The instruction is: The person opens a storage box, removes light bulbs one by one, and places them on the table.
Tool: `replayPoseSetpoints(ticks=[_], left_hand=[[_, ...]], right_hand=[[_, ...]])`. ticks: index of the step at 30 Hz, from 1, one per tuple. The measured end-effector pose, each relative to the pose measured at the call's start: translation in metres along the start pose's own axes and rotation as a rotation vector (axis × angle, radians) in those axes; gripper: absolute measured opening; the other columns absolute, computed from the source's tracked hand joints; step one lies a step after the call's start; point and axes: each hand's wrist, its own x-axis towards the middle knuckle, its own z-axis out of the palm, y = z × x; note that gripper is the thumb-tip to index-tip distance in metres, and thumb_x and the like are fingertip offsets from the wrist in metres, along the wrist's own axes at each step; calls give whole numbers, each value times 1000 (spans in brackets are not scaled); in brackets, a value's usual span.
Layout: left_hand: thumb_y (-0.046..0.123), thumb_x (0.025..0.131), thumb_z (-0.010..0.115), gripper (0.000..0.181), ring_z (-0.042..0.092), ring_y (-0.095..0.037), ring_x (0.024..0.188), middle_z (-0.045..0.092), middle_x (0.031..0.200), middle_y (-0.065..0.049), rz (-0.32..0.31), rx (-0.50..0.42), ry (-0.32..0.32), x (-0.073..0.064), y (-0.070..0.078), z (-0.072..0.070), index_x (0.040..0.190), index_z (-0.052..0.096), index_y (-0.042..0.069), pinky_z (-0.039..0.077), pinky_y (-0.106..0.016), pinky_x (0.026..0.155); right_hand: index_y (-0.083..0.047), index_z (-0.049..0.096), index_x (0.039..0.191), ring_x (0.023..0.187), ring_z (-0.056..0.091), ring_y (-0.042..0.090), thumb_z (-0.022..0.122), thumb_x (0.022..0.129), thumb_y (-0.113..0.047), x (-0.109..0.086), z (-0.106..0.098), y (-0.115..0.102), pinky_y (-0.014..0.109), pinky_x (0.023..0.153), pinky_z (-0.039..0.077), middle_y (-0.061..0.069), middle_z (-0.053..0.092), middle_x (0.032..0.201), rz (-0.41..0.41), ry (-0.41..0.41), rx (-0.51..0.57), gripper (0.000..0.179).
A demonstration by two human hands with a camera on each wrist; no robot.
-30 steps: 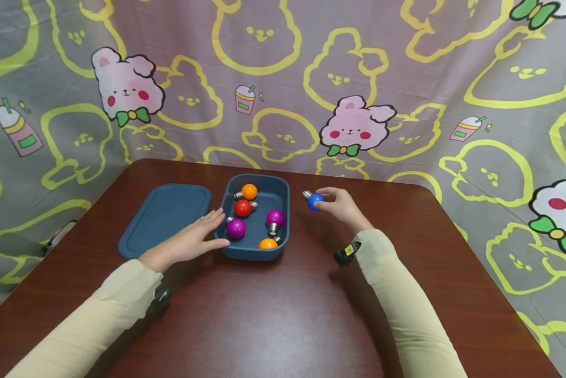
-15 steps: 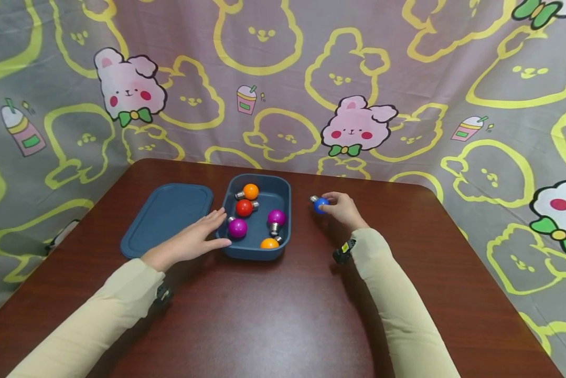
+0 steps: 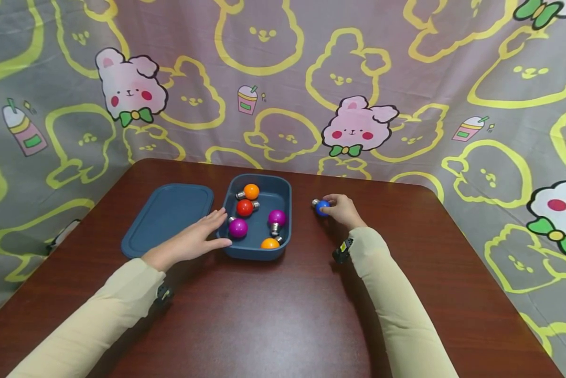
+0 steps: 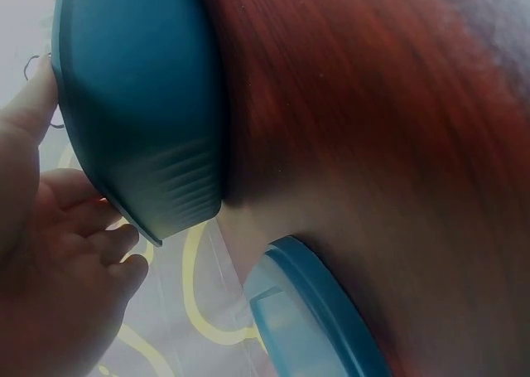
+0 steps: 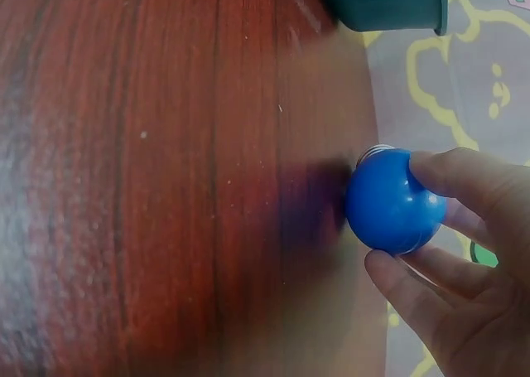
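Pinched between the thumb and fingers of my right hand point(image 3: 345, 210) is a blue light bulb point(image 5: 394, 203), its metal screw base pointing away toward the back left. The bulb is close to the table, right of a dark blue container point(image 3: 254, 254). My left hand point(image 3: 193, 239) has its fingers extended at the container's left rim, touching it. Inside the container lie a red bulb point(image 3: 244, 208), purple bulbs point(image 3: 237, 228) and orange bulbs point(image 3: 251, 191).
A matching blue lid point(image 3: 167, 215) lies flat on the brown table point(image 3: 264, 315), left of the container. Behind the table hangs a patterned curtain point(image 3: 283, 79). A dark object point(image 3: 63, 236) shows past the table's left edge.
My right hand has moved slightly right and down with the blue bulb, away from the container and nearer the table. The left hand has stayed at the rim.
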Motion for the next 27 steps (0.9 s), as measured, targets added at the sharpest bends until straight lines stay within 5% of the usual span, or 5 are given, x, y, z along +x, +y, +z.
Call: replayPoseSetpoints(ticks=[27], left_hand=[[41, 87, 60, 79, 11, -35, 136, 14, 151, -16, -18, -3, -9, -2, 2, -2, 144, 24, 1, 17, -55, 104]], right_hand=[[3, 50, 127, 107, 51, 33, 66, 86, -18, -1, -2, 4, 43, 89, 43, 24, 54, 118, 1, 0, -27, 49]])
